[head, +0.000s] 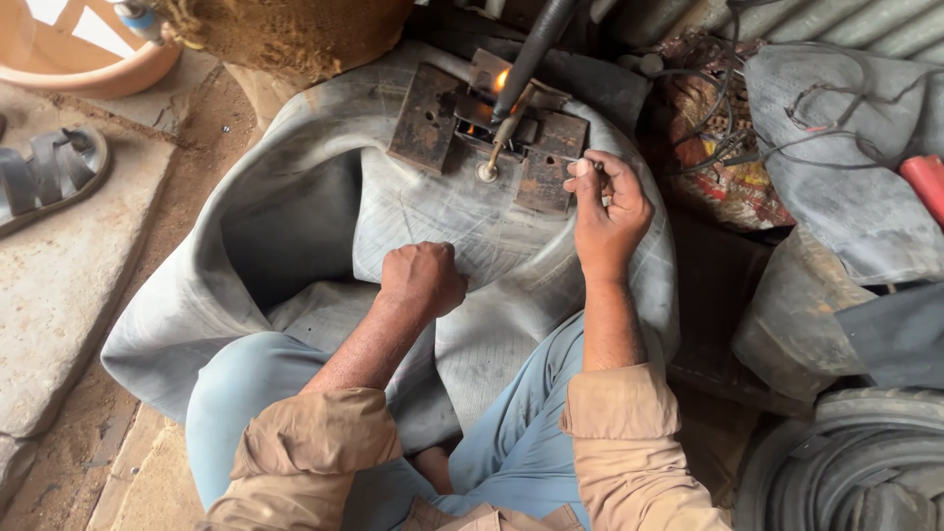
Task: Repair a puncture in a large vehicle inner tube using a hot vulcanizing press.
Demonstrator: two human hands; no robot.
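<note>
Centrally placed across the lap: large grey rubber inner tube (295, 246), folded, spread over both light blue trouser legs (236, 393). Left hand (423, 278) closed in a fist, knuckles up, pressed down on the tube's flat face near frame centre. Right hand (610, 206) at 1 o'clock from the left hand, fingers curled, thumb and forefinger pinched on a small thin object at the edge of the rusty metal clamp plates (492, 128); object too small to identify. Clamp plates seated on the tube at 12 o'clock, small orange flame (502, 79) visible between them, brass-coloured valve stem (500, 143) rising from the tube through the gap. Black hose (531, 54) descending from 12 o'clock onto the plates, crossing above the stem.

Obstructions at 2 o'clock: patterned red cloth (718, 167), tangled black wires (787, 108), red cylindrical handle (924, 182). At 4 o'clock: stacked dark rubber tyres (855, 462), close against the right elbow. At 9 o'clock: grey stone slab (59, 285) bearing a grey sandal (49, 177). At 11 o'clock: terracotta-coloured basin (88, 59).

Open room limited to the sandy ground strip between slab and tube, 8 to 10 o'clock.
</note>
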